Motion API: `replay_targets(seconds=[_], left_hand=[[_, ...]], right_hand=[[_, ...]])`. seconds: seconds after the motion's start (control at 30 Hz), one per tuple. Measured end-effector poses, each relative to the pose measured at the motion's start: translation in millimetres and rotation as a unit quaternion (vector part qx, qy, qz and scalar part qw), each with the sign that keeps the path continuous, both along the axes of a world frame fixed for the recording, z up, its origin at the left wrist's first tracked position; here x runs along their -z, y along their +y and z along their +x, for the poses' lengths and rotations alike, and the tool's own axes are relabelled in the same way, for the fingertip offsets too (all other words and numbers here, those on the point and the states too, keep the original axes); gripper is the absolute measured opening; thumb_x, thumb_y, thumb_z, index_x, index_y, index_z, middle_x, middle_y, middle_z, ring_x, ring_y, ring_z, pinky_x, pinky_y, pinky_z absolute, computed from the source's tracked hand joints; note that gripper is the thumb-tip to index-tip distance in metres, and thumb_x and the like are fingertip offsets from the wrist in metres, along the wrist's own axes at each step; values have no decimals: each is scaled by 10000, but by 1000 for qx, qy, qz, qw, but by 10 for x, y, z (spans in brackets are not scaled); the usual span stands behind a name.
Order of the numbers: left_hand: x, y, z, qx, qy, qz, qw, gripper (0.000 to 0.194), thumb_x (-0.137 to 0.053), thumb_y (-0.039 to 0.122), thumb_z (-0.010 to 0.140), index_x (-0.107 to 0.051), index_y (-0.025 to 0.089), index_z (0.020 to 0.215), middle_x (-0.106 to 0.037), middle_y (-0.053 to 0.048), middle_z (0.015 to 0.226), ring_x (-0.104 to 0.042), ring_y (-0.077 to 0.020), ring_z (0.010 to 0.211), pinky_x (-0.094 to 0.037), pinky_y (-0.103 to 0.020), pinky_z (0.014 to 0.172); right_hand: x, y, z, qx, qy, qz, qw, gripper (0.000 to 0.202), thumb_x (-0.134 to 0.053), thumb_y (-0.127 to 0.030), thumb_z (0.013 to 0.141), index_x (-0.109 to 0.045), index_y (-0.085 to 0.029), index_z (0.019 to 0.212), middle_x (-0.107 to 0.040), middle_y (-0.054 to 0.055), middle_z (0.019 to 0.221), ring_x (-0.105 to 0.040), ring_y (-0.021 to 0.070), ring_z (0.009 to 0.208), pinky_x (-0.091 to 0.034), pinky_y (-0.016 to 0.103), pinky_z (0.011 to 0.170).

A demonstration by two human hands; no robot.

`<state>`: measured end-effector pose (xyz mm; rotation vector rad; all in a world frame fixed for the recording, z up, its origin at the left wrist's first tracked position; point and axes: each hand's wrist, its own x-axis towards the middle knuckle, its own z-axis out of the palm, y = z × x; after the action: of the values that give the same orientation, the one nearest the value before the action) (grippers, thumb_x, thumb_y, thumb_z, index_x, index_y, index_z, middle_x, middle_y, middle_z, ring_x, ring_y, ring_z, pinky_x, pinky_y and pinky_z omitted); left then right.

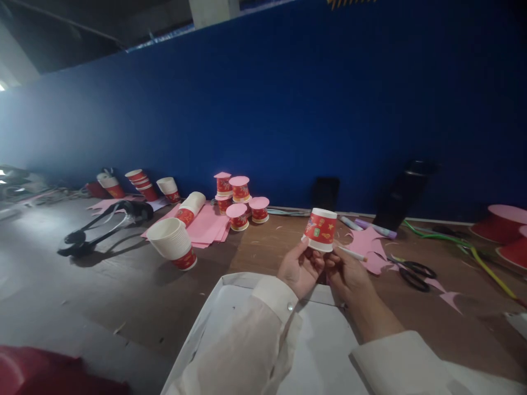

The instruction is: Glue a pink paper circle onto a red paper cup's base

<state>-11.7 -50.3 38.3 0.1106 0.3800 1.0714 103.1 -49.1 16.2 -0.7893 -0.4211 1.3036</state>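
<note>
My left hand [301, 269] and my right hand [346, 271] hold a red and white paper cup [321, 229] between them, just above the front of the table. It seems turned upside down, its white end up and the fingers closed at its lower rim. A white marker [351, 253] with an orange end sticks out beside my right fingers; I cannot tell whether they hold it or it lies on the table. Pink paper scraps [368, 246] lie right of the cup, with black scissors [416, 274] beside them. Below my wrists is a white box lid [230, 296].
Red cups topped with pink paper discs [240, 189] stand stacked at the back. Left of them are pink sheets [206, 225], a nested cup stack [173, 244] and a black strap-like object [107, 225]. A dark bottle [399, 195] stands by the blue partition [288, 109].
</note>
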Motion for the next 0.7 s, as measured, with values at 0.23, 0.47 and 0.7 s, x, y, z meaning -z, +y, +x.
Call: replay_targets(seconds=[0.23, 0.47, 0.7], left_hand=[[-81, 38, -51, -34, -24, -12, 999, 247, -509, 178, 996, -653, 88, 817, -561, -36, 683, -492, -71, 553, -442, -160, 500], [-105, 111, -80, -122, 41, -65, 989, 200, -529, 109, 970, -605, 126, 786, -529, 1, 644, -516, -81, 551, -445, -177, 526], [-6, 143, -30, -139, 69, -47, 987, 156, -536, 117, 966, -622, 129, 836, -571, -1, 689, -530, -81, 555, -427, -182, 521]], right_hand=[[52, -13, -92, 7, -68, 6, 998, 510, -926, -302, 534, -615, -209, 927, -549, -84, 607, -443, 51, 482, -425, 151, 421], [42, -120, -219, 91, -204, -10, 975, 582, -832, -497, 705, -639, -237, 1189, -606, -55, 655, -495, 104, 460, -394, 207, 369], [28, -277, -151, 212, -490, 120, 837, 403, -574, -509, 949, -709, -230, 1206, -677, 58, 970, -628, 175, 776, -548, 386, 783]])
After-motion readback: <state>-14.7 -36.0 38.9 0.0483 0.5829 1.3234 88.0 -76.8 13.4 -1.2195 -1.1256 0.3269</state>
